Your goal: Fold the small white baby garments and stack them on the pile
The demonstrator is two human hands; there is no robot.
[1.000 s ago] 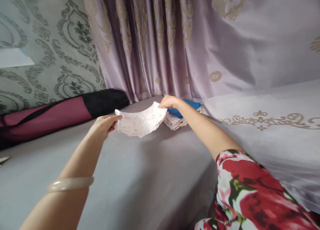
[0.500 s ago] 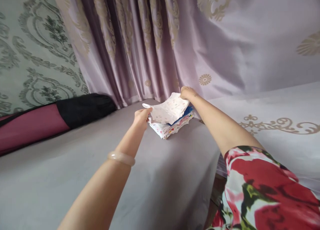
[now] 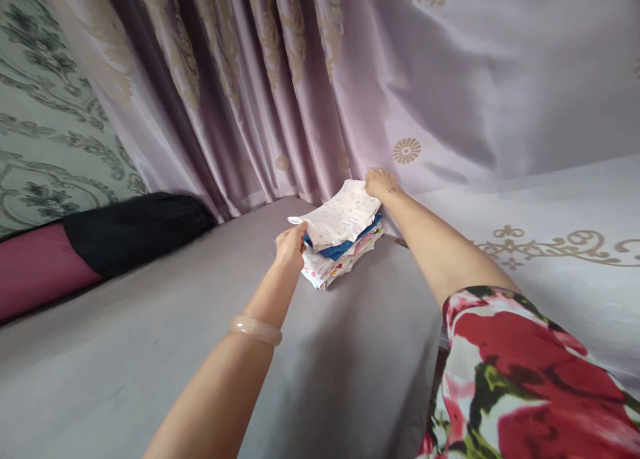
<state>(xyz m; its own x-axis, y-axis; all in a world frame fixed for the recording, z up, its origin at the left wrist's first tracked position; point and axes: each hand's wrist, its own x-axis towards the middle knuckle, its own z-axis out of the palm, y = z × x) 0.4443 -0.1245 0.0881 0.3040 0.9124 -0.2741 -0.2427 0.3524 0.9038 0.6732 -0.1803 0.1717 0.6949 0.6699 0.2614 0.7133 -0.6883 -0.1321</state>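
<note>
A white folded garment (image 3: 343,216) with small pale prints is held level over a stack of folded clothes (image 3: 320,270). My left hand (image 3: 291,244) pinches its near left corner, by a small white loop that sticks out. Its far right corner is gripped by my right hand (image 3: 381,184), whose fingers are partly hidden. Directly beneath the garment lies a blue folded cloth (image 3: 336,250), above white pieces with coloured prints. Whether the garment fully rests on the blue cloth I cannot tell.
The stack stands on a grey-covered surface (image 3: 200,352). Behind it hangs a purple curtain (image 3: 310,112) with gold patterns. A black and maroon long bag (image 3: 135,232) lies along the left wall. On the right, the surface's edge drops off beside my floral sleeve (image 3: 540,372).
The garment has come down flatter onto the stack, still held by both hands. More of the blue cloth shows under its near edge. My view has shifted slightly.
</note>
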